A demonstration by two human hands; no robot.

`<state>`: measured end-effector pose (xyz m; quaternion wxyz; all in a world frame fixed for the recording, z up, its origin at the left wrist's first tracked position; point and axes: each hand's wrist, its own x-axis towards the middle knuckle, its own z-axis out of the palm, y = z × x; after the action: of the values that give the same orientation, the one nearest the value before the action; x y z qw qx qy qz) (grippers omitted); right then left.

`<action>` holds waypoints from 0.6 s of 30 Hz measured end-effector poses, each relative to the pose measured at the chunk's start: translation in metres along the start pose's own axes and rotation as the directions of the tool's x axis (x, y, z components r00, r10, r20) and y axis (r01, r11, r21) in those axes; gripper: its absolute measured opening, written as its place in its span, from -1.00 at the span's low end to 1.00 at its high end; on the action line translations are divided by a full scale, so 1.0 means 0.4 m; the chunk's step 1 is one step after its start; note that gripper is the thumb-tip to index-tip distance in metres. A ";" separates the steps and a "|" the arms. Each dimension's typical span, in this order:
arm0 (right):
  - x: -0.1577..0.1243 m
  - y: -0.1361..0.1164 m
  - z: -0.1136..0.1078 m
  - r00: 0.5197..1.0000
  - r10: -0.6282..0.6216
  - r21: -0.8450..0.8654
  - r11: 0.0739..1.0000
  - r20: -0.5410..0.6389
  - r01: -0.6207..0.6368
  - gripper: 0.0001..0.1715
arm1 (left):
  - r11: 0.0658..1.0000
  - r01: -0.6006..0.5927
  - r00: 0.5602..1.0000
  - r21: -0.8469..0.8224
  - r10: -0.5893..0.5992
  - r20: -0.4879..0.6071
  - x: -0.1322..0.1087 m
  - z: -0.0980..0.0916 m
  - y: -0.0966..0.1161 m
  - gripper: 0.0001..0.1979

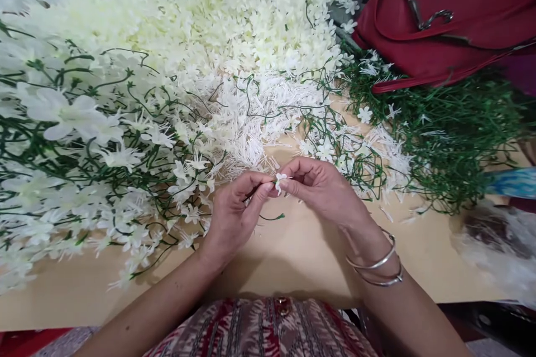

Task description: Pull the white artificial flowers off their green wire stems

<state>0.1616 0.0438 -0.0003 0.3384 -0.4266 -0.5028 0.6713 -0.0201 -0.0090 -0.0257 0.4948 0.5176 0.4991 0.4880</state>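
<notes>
Left of the white stamen heap (268, 109): big tangle of artificial flower sprays (71, 114), white blooms on green plastic stems, running down toward the near edge of the surface (288, 268). Behind the stamen heap: tall bank of loose cream-white petals (234, 22), spreading left too. Left hand (237, 212) is just on the near side of the stamen heap, thumb and index pinched at the base of a small white flower (280, 183); a bit of green shows there. That flower sits off the near edge of the stamen heap, between both hands. Short loose green stem (276, 218) lies on the near side of the heap, apart from it. Right hand (324, 189), near and right of the heap, has thumb and index on the same flower's petals; two silver bangles (387, 283) on that wrist. Right of the stamen heap: scattered stems, blooms and stamens, then a thick pile of bare green stems (452, 128). Red handbag (439, 5) is far right of the heap, behind those stems. Crumpled clear plastic bag (498, 240) is near right of it.
</notes>
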 end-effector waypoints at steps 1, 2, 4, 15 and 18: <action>0.000 -0.001 0.000 1.000 0.004 -0.006 1.000 0.003 -0.004 -0.63 | 1.000 0.001 1.000 0.016 -0.001 0.002 0.000 -0.001 -0.001 -0.88; 0.000 -0.001 0.000 1.000 0.005 -0.012 1.000 0.004 -0.005 -0.62 | 1.000 -0.002 1.000 0.029 0.002 0.005 0.000 -0.002 -0.001 -0.88; 0.001 -0.003 0.002 1.000 0.010 -0.027 1.000 0.001 -0.010 -0.61 | 0.999 -0.012 1.000 0.048 0.011 0.007 -0.001 -0.003 -0.004 -0.88; 0.002 0.002 -0.010 0.997 -0.078 -0.027 0.997 -0.031 0.077 -0.68 | 0.998 -0.043 0.999 0.041 0.043 -0.016 0.014 0.009 0.006 -0.82; -0.004 0.003 -0.033 0.974 -0.181 -0.034 0.983 -0.133 0.178 -0.72 | 0.999 -0.030 0.998 -0.028 0.028 -0.055 0.018 0.013 0.023 -0.77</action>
<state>0.1742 0.0470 -0.0029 0.4265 -0.4277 -0.5225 0.6017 -0.0145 -0.0022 -0.0168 0.4812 0.5042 0.4979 0.5161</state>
